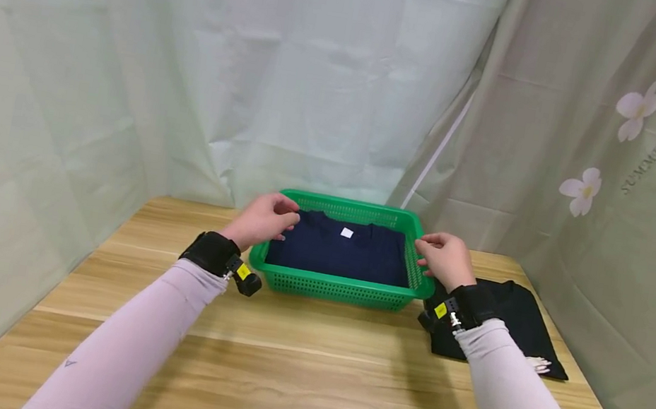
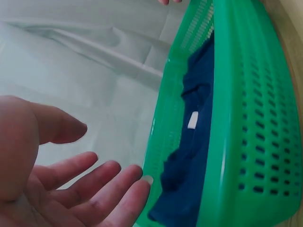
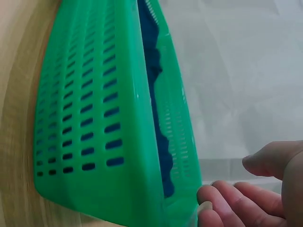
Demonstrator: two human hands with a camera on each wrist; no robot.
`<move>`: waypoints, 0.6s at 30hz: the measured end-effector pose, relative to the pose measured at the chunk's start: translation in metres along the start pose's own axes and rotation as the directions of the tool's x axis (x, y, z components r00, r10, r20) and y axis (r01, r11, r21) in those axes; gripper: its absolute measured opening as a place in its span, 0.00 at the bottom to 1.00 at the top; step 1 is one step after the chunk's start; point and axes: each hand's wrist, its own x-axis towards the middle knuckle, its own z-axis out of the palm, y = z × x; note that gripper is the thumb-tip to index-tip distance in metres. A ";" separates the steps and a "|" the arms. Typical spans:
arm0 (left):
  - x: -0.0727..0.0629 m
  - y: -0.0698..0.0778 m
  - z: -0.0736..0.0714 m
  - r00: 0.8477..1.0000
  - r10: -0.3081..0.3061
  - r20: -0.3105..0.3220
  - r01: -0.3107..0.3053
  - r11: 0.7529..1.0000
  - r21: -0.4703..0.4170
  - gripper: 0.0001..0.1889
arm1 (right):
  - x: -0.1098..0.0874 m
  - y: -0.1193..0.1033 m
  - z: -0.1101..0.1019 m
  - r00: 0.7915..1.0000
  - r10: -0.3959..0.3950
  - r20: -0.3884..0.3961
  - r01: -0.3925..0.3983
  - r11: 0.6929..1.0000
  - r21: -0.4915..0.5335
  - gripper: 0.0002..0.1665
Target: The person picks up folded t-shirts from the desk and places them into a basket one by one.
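Observation:
A green plastic basket (image 1: 335, 287) with slotted walls stands on the wooden table, between my two hands. Inside it lies a folded navy shirt (image 1: 333, 252), its neckline toward the back and a white label (image 1: 346, 233) at the collar. My left hand (image 1: 266, 220) is over the basket's left end; in the left wrist view its fingers are loosely bent, with nothing between them and the thumb. At the right end is my right hand (image 1: 447, 258), fingers relaxed and thumb apart, holding nothing. Its fingertips are near the rim in the right wrist view; whether they touch it I cannot tell.
A folded black garment (image 1: 515, 323) with a pale print lies on the table right of the basket, partly behind my right forearm. The wooden table (image 1: 299, 386) extends toward me. Pale curtains (image 1: 320, 89) hang behind the table and along both sides.

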 end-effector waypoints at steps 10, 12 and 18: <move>-0.024 0.012 0.020 0.994 0.078 0.071 -0.076 0.997 -0.033 0.22 | -0.025 0.001 -0.002 0.998 -0.040 0.039 0.036 0.995 0.092 0.27; -0.029 0.017 0.026 0.992 0.102 0.077 -0.099 0.994 -0.043 0.22 | -0.031 0.002 -0.005 0.997 -0.055 0.049 0.050 0.994 0.101 0.29; -0.044 0.028 0.050 0.978 0.168 0.122 -0.161 0.985 -0.060 0.20 | -0.049 0.011 -0.019 0.998 -0.049 0.033 0.045 0.992 0.120 0.32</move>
